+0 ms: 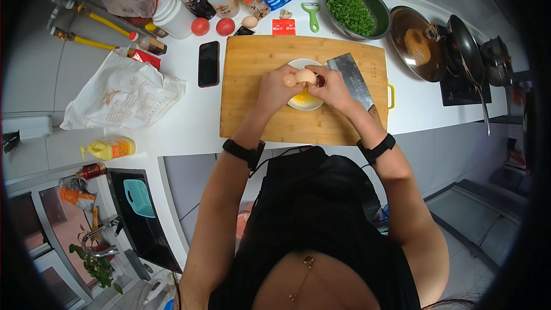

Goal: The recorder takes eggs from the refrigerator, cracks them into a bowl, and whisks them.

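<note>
Over a white bowl (307, 107) on the bamboo cutting board (247, 112), my left hand (277, 88) and my right hand (331, 88) meet around a brown egg (305, 76). The egg's shell looks broken open on its lower side. Beside my left fingertips is another rounded, egg-coloured shape, which I cannot tell to be shell or a second egg. Yellow yolk (304, 96) lies in the bowl below. A cleaver (351, 77) rests on the board to the right of my right hand, its wooden handle towards the near edge.
A black phone (208, 64) lies left of the board. Behind stand tomatoes (225, 26), an egg (249, 21), a green peeler (313, 16), bottles and a steel bowl (382, 17) of chopped greens. Pans and a glass lid (400, 45) are at the right, a sink (146, 232) at the lower left.
</note>
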